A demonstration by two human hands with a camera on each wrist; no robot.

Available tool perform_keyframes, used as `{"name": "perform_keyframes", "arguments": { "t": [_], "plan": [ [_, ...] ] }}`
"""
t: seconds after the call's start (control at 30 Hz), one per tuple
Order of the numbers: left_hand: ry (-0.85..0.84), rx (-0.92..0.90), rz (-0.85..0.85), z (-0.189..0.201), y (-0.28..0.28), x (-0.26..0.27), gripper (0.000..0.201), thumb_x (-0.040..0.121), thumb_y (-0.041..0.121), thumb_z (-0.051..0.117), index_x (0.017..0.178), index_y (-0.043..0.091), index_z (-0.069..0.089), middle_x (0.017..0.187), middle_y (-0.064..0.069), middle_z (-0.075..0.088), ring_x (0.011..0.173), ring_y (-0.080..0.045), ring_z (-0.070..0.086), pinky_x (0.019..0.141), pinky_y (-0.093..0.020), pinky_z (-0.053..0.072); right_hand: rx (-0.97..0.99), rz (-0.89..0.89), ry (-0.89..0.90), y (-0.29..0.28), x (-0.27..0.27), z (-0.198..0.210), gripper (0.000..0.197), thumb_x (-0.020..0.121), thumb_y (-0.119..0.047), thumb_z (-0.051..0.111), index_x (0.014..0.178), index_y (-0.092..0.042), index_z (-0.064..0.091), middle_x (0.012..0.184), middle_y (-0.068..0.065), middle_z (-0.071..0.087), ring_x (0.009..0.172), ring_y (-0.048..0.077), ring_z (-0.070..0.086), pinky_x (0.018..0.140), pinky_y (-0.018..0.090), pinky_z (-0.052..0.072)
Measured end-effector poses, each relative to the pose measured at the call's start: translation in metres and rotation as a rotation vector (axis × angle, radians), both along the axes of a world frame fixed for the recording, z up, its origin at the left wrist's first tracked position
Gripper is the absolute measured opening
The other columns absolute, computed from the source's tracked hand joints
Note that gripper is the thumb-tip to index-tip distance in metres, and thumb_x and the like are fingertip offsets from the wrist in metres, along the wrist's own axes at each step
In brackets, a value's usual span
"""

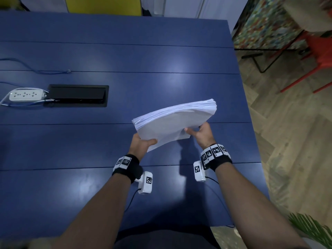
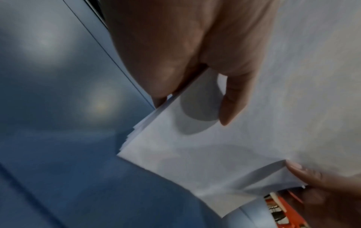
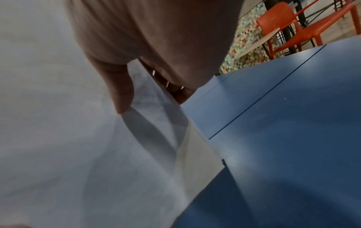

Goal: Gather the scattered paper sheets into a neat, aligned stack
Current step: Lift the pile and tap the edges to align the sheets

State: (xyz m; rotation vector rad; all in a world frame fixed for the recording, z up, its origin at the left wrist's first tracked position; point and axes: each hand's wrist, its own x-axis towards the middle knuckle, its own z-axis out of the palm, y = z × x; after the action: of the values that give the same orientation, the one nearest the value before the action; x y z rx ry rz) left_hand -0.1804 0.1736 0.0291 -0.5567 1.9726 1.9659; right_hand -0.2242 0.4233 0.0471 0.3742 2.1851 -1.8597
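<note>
On the far left of the blue table (image 1: 107,56) lay a white power strip (image 1: 26,94) beside a black cable hatch (image 1: 77,95). Right of centre, the paper stack (image 1: 172,121) was held clear of the tabletop, tilted and bowed. The left hand (image 1: 142,143) pinched its near-left edge, thumb on top. The right hand (image 1: 202,132) clamped the near-right corner the same way. The far edges looked fanned, so a loosened pinch could probably let sheets slide out and scatter again.
</note>
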Motion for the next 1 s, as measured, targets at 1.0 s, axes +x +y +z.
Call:
{"name": "perform_keyframes", "arguments": {
  "t": [1.0],
  "plan": [
    [0.179,-0.058,-0.105,0.025,-0.04,-0.019,0.033,0.097,0.007,0.073,0.123,0.027,0.07,0.119,0.011,0.077,0.117,-0.005,0.071,0.103,-0.023,0.054,-0.096,0.268,-0.019,0.009,0.003,0.031,0.046,0.086,0.0,0.076,0.129,-0.004,0.061,0.122,0.006,0.073,0.108,0.018,0.072,0.088,0.027,0.058]
  ]
}}
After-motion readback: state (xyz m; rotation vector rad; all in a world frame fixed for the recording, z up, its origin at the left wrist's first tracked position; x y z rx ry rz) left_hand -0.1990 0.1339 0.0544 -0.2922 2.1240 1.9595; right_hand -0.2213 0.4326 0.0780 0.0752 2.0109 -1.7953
